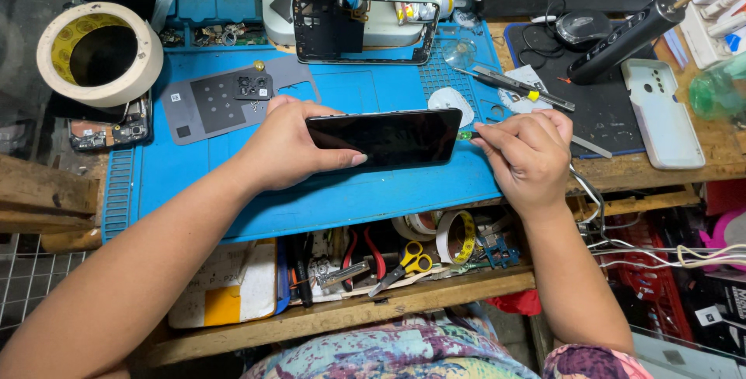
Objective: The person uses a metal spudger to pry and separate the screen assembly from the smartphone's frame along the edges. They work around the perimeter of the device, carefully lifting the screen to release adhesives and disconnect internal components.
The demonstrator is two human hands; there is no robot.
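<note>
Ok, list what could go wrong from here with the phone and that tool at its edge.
1. The left hand holds the black glossy smartphone raised on edge above the blue rubber work mat; a slip could drop it.
2. The right hand presses a thin green-tipped tool at the phone's end; too much force might crack the screen.

The left hand [284,146] hides the phone's [385,137] left end; whatever the right hand's [528,154] fingers [497,132] pinch there is too small to tell.
</note>
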